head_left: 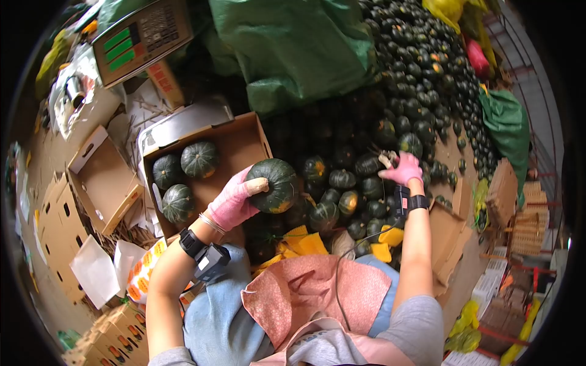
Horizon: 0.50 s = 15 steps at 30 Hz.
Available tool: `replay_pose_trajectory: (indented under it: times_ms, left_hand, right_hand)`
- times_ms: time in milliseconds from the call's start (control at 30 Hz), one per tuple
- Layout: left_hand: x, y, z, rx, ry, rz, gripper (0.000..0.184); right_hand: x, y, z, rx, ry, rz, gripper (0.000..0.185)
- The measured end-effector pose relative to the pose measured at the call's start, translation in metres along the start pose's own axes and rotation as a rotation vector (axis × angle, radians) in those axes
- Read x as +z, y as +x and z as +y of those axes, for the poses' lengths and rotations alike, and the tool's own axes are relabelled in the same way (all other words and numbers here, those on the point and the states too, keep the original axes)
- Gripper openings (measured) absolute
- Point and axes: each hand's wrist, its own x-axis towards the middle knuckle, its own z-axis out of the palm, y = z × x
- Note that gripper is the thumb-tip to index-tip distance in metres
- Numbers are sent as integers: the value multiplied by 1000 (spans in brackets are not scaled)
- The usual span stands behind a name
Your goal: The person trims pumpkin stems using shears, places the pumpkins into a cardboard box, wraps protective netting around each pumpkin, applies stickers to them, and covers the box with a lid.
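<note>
One roundish pumpkin (pixel 274 186) — long axis unclear — fills the clasping left grip (pixel 237 198); the right grip's (pixel 404 169) hold unclear.

The left arm (pixel 173 277) bends at the elbow, and the left hand (pixel 235 198) is curled in a grip, thumb out straight. The right arm (pixel 417 253) reaches forward, almost straight, and the right hand (pixel 404 169) has its fingers spread.

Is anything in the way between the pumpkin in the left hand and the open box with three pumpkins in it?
Only the box's right-hand wall. Whether the left hand holds its pumpkin higher than that rim is hard to tell. Beyond lies bare box floor; the three pumpkins sit to the left.
</note>
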Motion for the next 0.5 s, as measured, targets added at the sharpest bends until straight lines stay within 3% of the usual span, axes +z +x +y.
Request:
replay_pose_trajectory:
  times_ms: [33,100,133,200,300,400,500]
  left_hand:
    - [1,-1,3,-35,-141,-4,53]
    - [5,-3,8,-93,-431,-12,55]
    - [0,-3,9,-137,-412,10,69]
    - [0,-6,11,-95,-506,-68,69]
    - [-1,-9,10,-69,-600,-88,66]
    - [-9,-10,3,-19,-679,-112,52]
    - [-6,-10,7,-34,-706,-26,46]
  right_hand:
    - [-1,13,12,12,33,-98,94]
    - [7,25,28,-47,96,-71,95]
    - [2,24,25,-53,46,-104,97]
    - [-5,22,15,-69,-95,-141,97]
    - [9,21,11,-97,-105,-48,77]
    - [22,4,2,-104,126,109,62]
    - [15,-66,-34,-485,243,417,58]
